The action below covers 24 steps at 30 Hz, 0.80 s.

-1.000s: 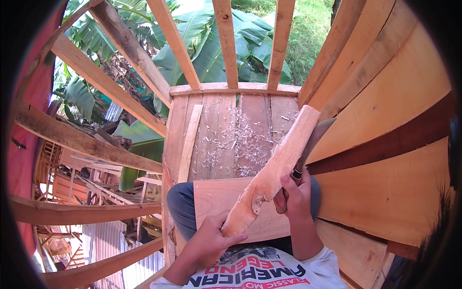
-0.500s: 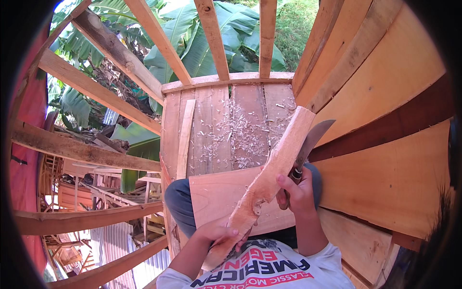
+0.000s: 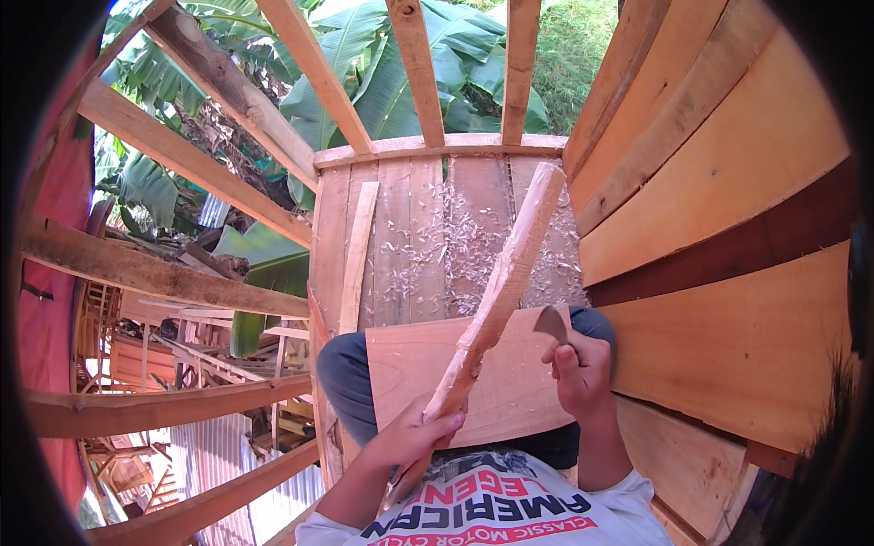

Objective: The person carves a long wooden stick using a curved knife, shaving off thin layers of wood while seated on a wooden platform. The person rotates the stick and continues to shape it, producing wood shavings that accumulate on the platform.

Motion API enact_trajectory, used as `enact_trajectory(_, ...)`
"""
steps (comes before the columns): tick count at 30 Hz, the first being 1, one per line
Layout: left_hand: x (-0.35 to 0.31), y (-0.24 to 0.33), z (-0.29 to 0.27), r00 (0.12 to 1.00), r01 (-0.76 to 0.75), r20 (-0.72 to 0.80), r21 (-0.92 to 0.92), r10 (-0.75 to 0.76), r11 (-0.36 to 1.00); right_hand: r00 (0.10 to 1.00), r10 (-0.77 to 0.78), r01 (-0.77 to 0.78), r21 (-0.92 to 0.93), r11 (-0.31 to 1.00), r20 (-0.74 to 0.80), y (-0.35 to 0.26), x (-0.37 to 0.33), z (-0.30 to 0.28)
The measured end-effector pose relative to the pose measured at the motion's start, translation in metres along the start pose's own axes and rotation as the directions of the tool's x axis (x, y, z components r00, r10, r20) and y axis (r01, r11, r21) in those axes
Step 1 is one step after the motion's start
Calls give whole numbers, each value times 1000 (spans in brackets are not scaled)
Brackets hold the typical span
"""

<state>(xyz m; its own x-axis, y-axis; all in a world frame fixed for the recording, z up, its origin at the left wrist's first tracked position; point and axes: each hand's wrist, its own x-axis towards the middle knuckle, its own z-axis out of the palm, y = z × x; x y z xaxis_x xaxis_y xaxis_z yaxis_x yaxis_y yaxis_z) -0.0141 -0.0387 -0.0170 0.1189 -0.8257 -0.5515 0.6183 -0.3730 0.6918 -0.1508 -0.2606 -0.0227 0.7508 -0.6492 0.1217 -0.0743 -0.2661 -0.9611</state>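
Note:
My left hand [image 3: 423, 429] is wrapped round the lower part of a long, rough piece of wood [image 3: 510, 264], which slants up and away to the right. Its sides look whittled, with a ragged hollow near my grip. In my right hand [image 3: 581, 371] is a curved knife [image 3: 552, 323], its dark blade raised and apart from the wood; the handle is mostly hidden by my fingers. Beneath both hands a flat wooden board [image 3: 510, 391] lies across my lap.
Curled shavings [image 3: 455, 246] cover the plank floor [image 3: 391, 246] ahead. A narrow wood strip [image 3: 360, 255] lies along its left side. Slatted rails [image 3: 173, 282] stand left and ahead, with banana leaves [image 3: 391, 82] beyond. Wide boards [image 3: 728, 337] wall the right side.
The wood piece has turned in my left hand, showing a narrower side, and stands steeper. My right hand has drawn the knife away from the wood and turned its blade toward the left.

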Motion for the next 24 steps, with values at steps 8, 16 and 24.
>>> enact_trajectory(8, -6, 20, 35, 945, -171, -170, 473, 280, 864, 971, -230, 237, -422, 875, 70, -12, 1, 10)
enact_trajectory(16, -17, -7, 31, 974, -119, -123, 440, 191, 890, 929, -75, -42, -305, 951, -361, 6, 26, -35)
enact_trajectory(24, -14, 18, 35, 922, -149, -198, 611, 333, 777, 981, -164, 187, -304, 934, 100, -14, -8, 16)
